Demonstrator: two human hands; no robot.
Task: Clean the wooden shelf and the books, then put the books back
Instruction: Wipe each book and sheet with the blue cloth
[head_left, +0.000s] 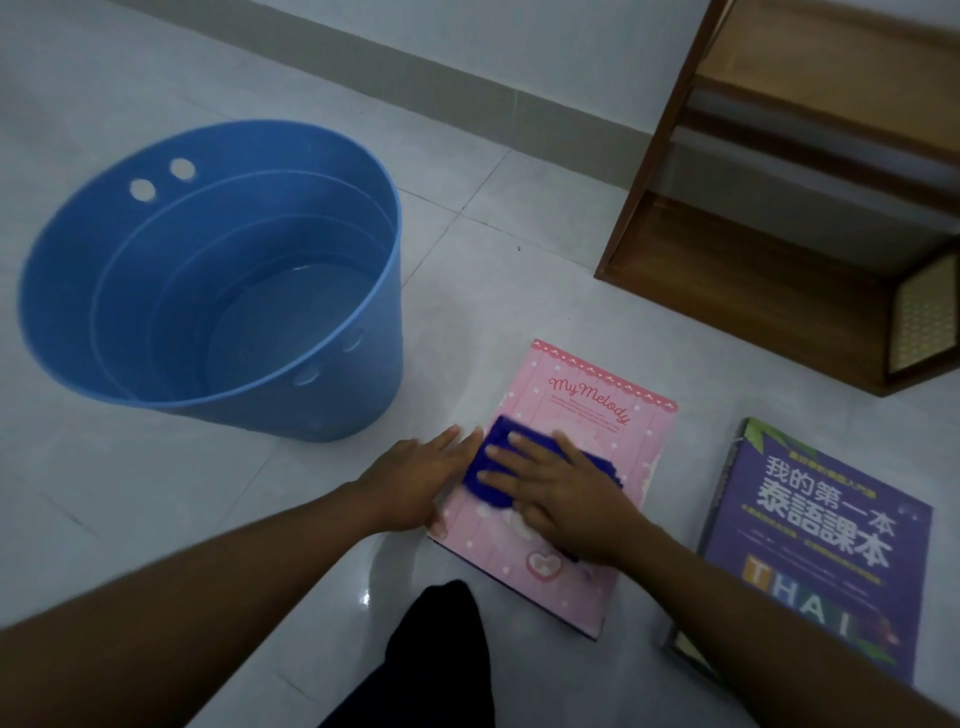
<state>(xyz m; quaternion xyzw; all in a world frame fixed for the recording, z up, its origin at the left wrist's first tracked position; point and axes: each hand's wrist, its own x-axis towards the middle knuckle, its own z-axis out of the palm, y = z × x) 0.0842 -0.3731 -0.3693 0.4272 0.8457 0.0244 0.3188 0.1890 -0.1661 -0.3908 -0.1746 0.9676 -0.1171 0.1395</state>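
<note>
A pink "My Melody" book (582, 415) lies flat on the tiled floor in front of me. My right hand (561, 493) presses a dark blue cloth (488, 467) flat on its cover. At the book's left edge rests my left hand (421, 475), fingers stretched out and thumb at the lower corner. A purple book (815, 540) with "THAI" on the cover lies to the right on top of another book. The wooden shelf (753, 291) stands at the upper right with nothing visible on its boards.
A big blue bucket (218, 280) with a little water in it stands on the floor at the left. My dark-clad knee (441, 649) shows at the bottom middle. A grey skirting runs along the white wall behind.
</note>
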